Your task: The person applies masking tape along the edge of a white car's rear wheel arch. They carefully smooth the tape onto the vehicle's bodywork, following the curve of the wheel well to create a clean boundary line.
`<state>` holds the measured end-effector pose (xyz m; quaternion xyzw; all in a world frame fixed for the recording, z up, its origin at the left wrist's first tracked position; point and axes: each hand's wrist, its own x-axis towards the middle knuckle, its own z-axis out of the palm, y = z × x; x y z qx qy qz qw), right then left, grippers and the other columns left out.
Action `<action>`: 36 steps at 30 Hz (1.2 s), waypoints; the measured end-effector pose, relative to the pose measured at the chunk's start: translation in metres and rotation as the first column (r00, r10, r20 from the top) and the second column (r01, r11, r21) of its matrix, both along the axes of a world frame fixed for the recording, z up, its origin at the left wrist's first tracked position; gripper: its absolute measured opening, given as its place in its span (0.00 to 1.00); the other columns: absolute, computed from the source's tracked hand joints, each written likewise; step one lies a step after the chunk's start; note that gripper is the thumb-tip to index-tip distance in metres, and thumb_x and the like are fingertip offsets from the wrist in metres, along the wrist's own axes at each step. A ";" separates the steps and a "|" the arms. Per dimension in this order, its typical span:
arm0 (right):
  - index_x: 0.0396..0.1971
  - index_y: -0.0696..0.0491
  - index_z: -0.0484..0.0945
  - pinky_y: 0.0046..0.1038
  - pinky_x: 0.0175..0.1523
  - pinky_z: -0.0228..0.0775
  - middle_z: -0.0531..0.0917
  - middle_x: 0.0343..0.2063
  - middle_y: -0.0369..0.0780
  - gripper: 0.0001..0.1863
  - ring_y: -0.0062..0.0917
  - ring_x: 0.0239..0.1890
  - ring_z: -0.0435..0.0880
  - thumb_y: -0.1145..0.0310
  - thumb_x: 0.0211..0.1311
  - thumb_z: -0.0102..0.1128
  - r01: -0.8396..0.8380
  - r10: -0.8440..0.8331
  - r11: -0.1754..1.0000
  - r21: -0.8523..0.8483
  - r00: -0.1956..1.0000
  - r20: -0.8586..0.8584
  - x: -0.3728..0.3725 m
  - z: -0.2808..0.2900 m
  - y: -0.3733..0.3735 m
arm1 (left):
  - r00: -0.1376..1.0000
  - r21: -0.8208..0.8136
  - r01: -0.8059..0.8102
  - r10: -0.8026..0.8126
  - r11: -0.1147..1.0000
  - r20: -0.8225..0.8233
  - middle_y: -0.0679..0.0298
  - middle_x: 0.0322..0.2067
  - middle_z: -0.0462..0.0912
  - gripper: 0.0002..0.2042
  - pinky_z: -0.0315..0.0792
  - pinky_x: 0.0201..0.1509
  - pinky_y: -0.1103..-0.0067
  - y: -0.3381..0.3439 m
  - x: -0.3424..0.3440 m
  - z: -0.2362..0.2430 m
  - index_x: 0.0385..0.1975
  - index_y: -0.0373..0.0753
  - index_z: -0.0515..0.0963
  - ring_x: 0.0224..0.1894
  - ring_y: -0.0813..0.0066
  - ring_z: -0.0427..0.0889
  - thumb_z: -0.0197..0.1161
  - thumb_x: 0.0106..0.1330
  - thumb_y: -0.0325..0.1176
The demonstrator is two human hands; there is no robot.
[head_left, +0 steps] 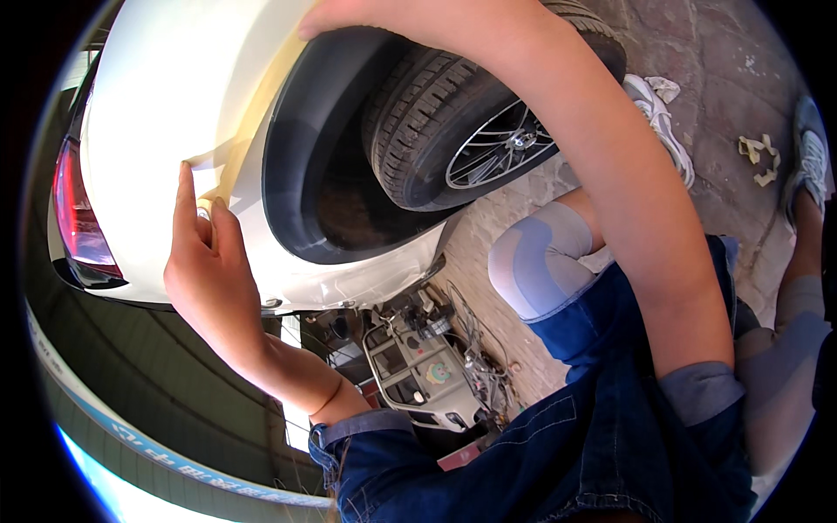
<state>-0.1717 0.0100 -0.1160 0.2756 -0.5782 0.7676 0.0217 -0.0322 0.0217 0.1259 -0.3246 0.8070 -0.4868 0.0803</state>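
A pale yellow strip of masking tape [264,100] runs along the white car panel [166,96], just outside the black wheel-arch liner [301,166]. At the strip's lower end is my left hand [212,266]. Its index finger stretches out against the panel, while thumb and curled fingers close on the tape; a small pale, shiny bit shows between them. My right hand [336,16] reaches over the tyre [418,131] to the strip's upper end. The top edge cuts off most of this hand, so its grip is hidden.
A red tail light [83,209] sits at the car's left end. Crumpled tape scraps [760,159] lie on the paved floor [697,52]. Another person's sneaker [811,161] shows at far right. A small light-coloured vehicle [423,370] stands beyond the car, beside tangled metal parts.
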 end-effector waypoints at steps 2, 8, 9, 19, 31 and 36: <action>0.26 0.58 0.86 0.41 0.51 0.73 0.87 0.28 0.47 0.18 0.41 0.38 0.84 0.57 0.47 0.77 0.000 0.000 1.000 0.012 1.000 0.008 -0.002 0.001 0.002 | 0.999 -0.012 -0.030 0.030 0.999 0.020 0.67 0.17 0.69 0.24 0.62 0.25 0.79 0.001 -0.001 -0.001 0.69 0.49 0.75 0.19 0.83 0.64 0.62 0.73 0.30; 0.27 0.60 0.86 0.40 0.51 0.74 0.87 0.28 0.48 0.19 0.40 0.38 0.85 0.57 0.48 0.78 -0.041 0.041 0.999 0.025 0.999 0.009 0.006 0.006 0.001 | 0.993 -0.124 -0.028 0.042 0.992 0.112 0.65 0.18 0.74 0.25 0.67 0.26 0.77 0.000 0.013 -0.005 0.71 0.50 0.72 0.20 0.79 0.70 0.61 0.74 0.32; 0.27 0.61 0.86 0.40 0.51 0.74 0.87 0.28 0.48 0.19 0.40 0.38 0.85 0.57 0.48 0.78 -0.032 0.032 0.999 0.038 0.999 0.013 0.002 0.004 0.001 | 0.990 -0.144 -0.006 0.027 0.990 0.141 0.64 0.19 0.75 0.25 0.68 0.26 0.76 -0.002 0.010 -0.006 0.71 0.50 0.72 0.20 0.78 0.72 0.61 0.74 0.32; 0.30 0.62 0.87 0.40 0.53 0.74 0.87 0.29 0.50 0.21 0.41 0.38 0.85 0.57 0.47 0.77 -0.104 0.099 0.991 0.085 0.993 0.065 -0.007 0.009 0.006 | 0.977 -0.198 0.045 -0.002 0.979 0.211 0.64 0.20 0.77 0.26 0.70 0.26 0.73 -0.004 0.005 -0.012 0.72 0.51 0.70 0.20 0.76 0.76 0.61 0.74 0.35; 0.31 0.64 0.83 0.40 0.56 0.73 0.86 0.33 0.51 0.25 0.42 0.44 0.83 0.57 0.46 0.81 0.112 -0.116 0.993 0.037 0.984 0.131 0.023 0.018 -0.003 | 0.985 -0.202 0.005 0.030 0.979 0.171 0.59 0.21 0.81 0.25 0.71 0.26 0.68 -0.001 0.009 -0.015 0.69 0.48 0.74 0.22 0.64 0.80 0.61 0.70 0.33; 0.29 0.64 0.84 0.41 0.54 0.74 0.86 0.32 0.53 0.25 0.45 0.42 0.84 0.56 0.44 0.82 0.048 -0.051 0.999 0.025 0.987 0.152 0.002 0.003 0.006 | 0.984 -0.164 0.041 -0.011 0.986 0.175 0.59 0.22 0.81 0.25 0.72 0.26 0.69 -0.002 0.000 -0.014 0.68 0.48 0.75 0.22 0.65 0.80 0.61 0.70 0.33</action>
